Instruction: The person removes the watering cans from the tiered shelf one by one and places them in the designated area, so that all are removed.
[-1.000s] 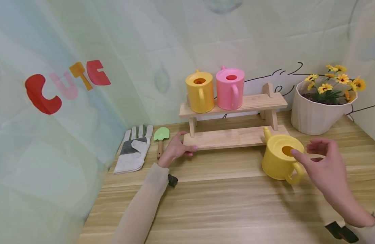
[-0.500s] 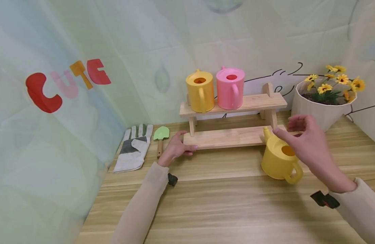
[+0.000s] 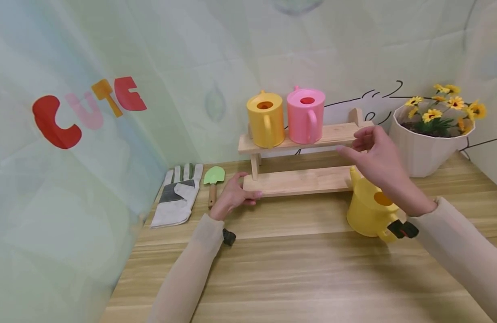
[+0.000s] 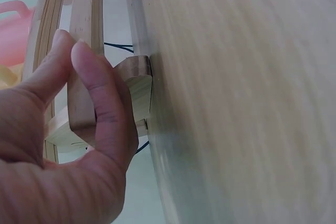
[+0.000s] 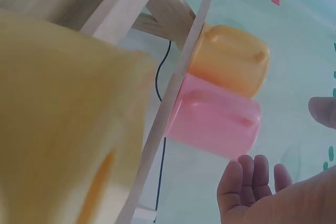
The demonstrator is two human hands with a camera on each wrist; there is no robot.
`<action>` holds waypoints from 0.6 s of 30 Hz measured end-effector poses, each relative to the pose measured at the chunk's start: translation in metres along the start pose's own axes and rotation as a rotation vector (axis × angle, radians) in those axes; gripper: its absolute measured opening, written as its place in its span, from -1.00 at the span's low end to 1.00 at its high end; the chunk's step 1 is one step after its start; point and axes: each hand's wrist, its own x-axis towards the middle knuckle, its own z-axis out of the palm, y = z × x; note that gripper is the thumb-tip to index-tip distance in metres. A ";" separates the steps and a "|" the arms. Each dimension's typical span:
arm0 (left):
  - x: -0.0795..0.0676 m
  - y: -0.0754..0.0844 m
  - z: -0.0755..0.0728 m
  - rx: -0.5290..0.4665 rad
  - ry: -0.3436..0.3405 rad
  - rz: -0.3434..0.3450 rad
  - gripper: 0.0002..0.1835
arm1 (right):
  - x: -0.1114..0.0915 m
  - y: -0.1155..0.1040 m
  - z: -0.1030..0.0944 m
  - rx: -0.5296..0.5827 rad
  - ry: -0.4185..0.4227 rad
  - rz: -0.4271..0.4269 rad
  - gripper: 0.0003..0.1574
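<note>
Because the black wrist mount (image 3: 403, 229) hangs close by the yellow watering can (image 3: 363, 211), upright on the surface (image 3: 293, 260) at the lower plank's (image 3: 305, 180) right front, a dipped wrist could knock it; left hand (image 3: 234, 193) pinches that plank's left end, right hand (image 3: 377, 157), thumb and fingers apart, holds nothing near the upper plank (image 3: 337, 132).

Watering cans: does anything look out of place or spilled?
No spill or damage shows. The front yellow can looks the odd one out: it stands on the table, while the other yellow can and the pink can sit on the upper shelf.
</note>
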 end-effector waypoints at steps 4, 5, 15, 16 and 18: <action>0.000 0.001 0.001 -0.010 -0.006 0.001 0.08 | 0.009 -0.011 0.007 0.020 0.008 -0.002 -0.10; 0.000 0.001 0.001 -0.008 -0.006 0.001 0.07 | 0.012 -0.014 0.009 0.028 0.012 -0.010 -0.12; -0.002 0.002 0.001 0.016 0.010 -0.007 0.07 | 0.043 -0.028 0.027 0.067 -0.017 -0.015 -0.18; -0.002 0.002 0.001 0.014 0.011 -0.008 0.07 | 0.045 -0.029 0.028 0.072 -0.021 -0.012 -0.18; -0.002 0.002 0.001 0.011 0.012 -0.007 0.07 | 0.050 -0.031 0.031 0.080 -0.028 -0.011 -0.19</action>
